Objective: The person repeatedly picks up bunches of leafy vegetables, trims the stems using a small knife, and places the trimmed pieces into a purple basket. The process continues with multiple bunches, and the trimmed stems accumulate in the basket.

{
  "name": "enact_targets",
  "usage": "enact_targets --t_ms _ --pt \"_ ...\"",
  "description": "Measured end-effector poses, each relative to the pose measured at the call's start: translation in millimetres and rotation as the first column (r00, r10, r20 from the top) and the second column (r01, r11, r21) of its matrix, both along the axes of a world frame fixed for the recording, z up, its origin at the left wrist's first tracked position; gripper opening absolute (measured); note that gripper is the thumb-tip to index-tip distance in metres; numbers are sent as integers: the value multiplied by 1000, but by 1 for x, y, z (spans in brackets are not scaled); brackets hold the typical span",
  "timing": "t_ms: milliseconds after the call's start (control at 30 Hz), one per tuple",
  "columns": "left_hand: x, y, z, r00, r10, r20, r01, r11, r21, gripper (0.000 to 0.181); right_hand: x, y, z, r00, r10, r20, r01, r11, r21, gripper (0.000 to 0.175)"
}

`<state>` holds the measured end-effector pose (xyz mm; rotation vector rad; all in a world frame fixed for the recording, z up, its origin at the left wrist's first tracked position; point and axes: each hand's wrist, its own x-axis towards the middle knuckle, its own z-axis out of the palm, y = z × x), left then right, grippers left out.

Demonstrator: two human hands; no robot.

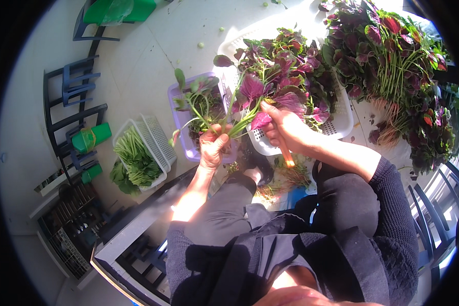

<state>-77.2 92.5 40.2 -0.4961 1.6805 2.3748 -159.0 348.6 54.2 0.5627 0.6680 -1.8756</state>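
Observation:
My left hand (213,147) grips a bunch of red amaranth stems (241,124) near their lower ends, above the purple plastic basket (174,111). Their purple and green leaves fan out between my hands. My right hand (281,124) is closed around an orange handle (287,157) that sticks out below the fist; the rest of that tool is hidden. Its thumb lies against the amaranth leaves and stems. Just beyond, a white perforated basket (344,114) holds a heap of loose red amaranth (290,61). Leafy pieces lie inside the purple basket.
Bundled amaranth with pink roots (394,72) is piled at the right. White baskets (158,137) with pale green-stemmed vegetables (134,147) stand at the left. Cut roots (292,172) litter the floor by my feet. Blue chairs (76,84) and a dark-topped table (145,202) flank me.

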Motion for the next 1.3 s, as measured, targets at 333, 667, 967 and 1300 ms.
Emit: enact_targets --t_ms 333,667,967,1300 --pt "-6 7 15 944 -281 -171 173 868 -466 30 1 10 7 987 155 -27 -154 986 57 43" --pt "-28 -8 51 741 -649 -174 309 559 -770 22 -12 46 -37 864 435 -252 -431 899 75 36" --pt "-33 -4 61 458 -885 86 331 80 -940 29 -24 33 -11 689 701 -186 -550 672 496 86" --pt "-10 -30 40 878 -381 289 462 519 -719 23 -15 46 -23 802 541 -251 -357 773 525 61"
